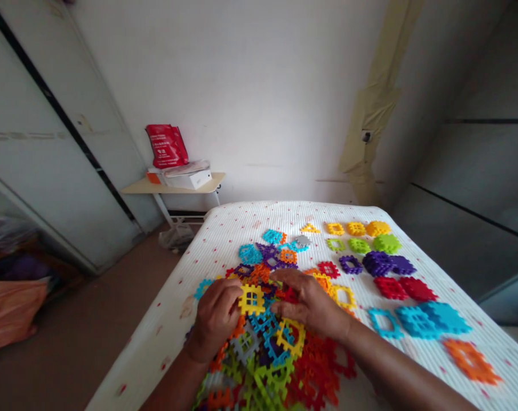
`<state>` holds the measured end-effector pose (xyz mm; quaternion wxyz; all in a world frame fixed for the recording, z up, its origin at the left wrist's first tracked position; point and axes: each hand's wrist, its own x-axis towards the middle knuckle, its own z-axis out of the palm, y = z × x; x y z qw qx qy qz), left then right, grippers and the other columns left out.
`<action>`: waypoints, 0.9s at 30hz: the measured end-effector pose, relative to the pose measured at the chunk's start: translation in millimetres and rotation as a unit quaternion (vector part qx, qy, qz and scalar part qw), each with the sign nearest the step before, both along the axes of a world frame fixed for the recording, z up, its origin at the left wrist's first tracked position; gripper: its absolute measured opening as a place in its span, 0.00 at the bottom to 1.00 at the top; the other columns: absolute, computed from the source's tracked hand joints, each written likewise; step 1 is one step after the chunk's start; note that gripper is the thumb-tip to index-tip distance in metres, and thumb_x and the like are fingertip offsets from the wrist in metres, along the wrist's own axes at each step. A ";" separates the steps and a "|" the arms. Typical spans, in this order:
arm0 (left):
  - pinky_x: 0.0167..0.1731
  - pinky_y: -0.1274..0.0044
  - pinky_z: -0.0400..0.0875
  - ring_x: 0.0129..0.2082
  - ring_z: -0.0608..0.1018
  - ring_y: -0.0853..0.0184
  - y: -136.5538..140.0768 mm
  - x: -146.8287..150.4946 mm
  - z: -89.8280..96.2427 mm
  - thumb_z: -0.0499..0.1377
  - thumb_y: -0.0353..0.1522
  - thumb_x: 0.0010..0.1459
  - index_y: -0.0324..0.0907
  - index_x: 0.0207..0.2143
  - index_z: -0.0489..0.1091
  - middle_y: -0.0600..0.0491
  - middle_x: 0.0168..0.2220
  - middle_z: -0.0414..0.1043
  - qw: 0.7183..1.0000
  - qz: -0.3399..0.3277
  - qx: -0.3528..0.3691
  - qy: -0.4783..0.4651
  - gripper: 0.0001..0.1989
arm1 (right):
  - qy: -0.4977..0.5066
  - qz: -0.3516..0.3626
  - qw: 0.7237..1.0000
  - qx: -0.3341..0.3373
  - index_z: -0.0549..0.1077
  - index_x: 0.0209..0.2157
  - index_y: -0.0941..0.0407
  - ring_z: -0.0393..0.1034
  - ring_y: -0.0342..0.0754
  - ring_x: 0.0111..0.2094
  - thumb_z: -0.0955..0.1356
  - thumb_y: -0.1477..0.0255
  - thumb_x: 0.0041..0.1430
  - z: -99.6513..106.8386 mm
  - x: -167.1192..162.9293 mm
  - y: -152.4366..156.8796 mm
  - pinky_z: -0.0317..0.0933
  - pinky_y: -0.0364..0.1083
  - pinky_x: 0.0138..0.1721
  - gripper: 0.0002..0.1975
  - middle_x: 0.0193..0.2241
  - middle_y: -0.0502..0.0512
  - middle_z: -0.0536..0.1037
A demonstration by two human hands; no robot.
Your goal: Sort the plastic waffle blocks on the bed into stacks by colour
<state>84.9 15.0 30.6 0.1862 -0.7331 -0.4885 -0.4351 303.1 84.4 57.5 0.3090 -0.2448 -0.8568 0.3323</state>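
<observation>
My left hand (219, 311) is closed on the edge of a yellow window-frame building tile (244, 306), a square with notched edges and a cross in its opening. To the right, my right hand (308, 302) reaches over the heap with thumb and fingers apart, and nothing shows between them. Beneath both hands spreads a mixed pile of plastic interlocking tiles. A yellow open-frame tile (300, 341) lies just below my right hand. Blue tiles (262, 324), a grey window tile (245, 342), green tiles (269, 379) and red tiles (314, 374) are also in the heap.
Along the right side of the bed (160, 342) lie groups of one colour each: yellow (377, 228), green (387, 244), purple (377, 263), red (417, 289), blue (445, 318) and orange (472, 361). A side table (218, 181) with a red bag (167, 145) stands back left.
</observation>
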 end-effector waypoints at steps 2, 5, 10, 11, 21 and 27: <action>0.36 0.77 0.72 0.32 0.76 0.68 -0.8 1.9 -0.3 0.49 0.17 0.46 0.43 0.28 0.67 0.51 0.29 0.74 1.000 -0.010 0.010 0.013 0.14 | -0.025 0.012 1.000 0.007 0.70 0.49 0.55 0.68 0.52 0.48 0.71 0.63 0.51 2.5 -13.0 -1.8 0.62 0.50 0.48 0.24 0.47 0.59 0.73; 0.36 0.78 0.71 0.33 0.75 0.69 -1.5 3.2 -2.5 0.50 0.17 0.49 0.43 0.28 0.67 0.51 0.29 0.73 0.999 -0.019 0.015 0.030 0.13 | -0.080 0.033 0.996 0.035 0.70 0.48 0.55 0.69 0.52 0.45 0.73 0.64 0.47 5.4 -29.2 -4.9 0.63 0.48 0.45 0.25 0.44 0.57 0.75; 0.39 0.78 0.70 0.33 0.76 0.69 1.7 4.6 -7.0 0.52 0.19 0.52 0.42 0.33 0.68 0.50 0.31 0.74 0.997 -0.007 0.040 0.061 0.12 | -0.136 0.045 0.987 0.068 0.71 0.46 0.54 0.70 0.49 0.39 0.71 0.66 0.48 5.5 -39.0 -8.1 0.64 0.45 0.39 0.21 0.38 0.55 0.75; 0.40 0.78 0.70 0.34 0.76 0.69 3.3 3.4 -8.2 0.53 0.20 0.53 0.42 0.36 0.68 0.50 0.32 0.75 0.997 0.004 0.045 0.066 0.11 | -0.137 0.041 0.987 0.076 0.70 0.47 0.54 0.69 0.49 0.39 0.71 0.67 0.48 5.4 -36.8 -4.6 0.64 0.45 0.39 0.22 0.38 0.55 0.75; 0.32 0.72 0.72 0.30 0.78 0.61 17.4 -86.7 -25.7 0.53 0.42 0.50 0.46 0.31 0.73 0.54 0.35 0.77 0.912 0.260 -0.289 -0.129 0.13 | -0.360 -0.312 0.854 0.207 0.64 0.55 0.58 0.62 0.50 0.53 0.68 0.76 0.52 45.6 93.4 149.1 0.57 0.47 0.53 0.27 0.53 0.60 0.69; 0.28 0.70 0.72 0.28 0.78 0.58 21.1 -99.1 -34.2 0.54 0.48 0.46 0.47 0.27 0.75 0.57 0.23 0.77 0.834 0.294 -0.386 -0.261 0.17 | -0.468 -0.365 0.793 0.137 0.68 0.50 0.57 0.67 0.55 0.48 0.70 0.76 0.51 36.4 150.8 212.0 0.63 0.51 0.46 0.23 0.46 0.61 0.73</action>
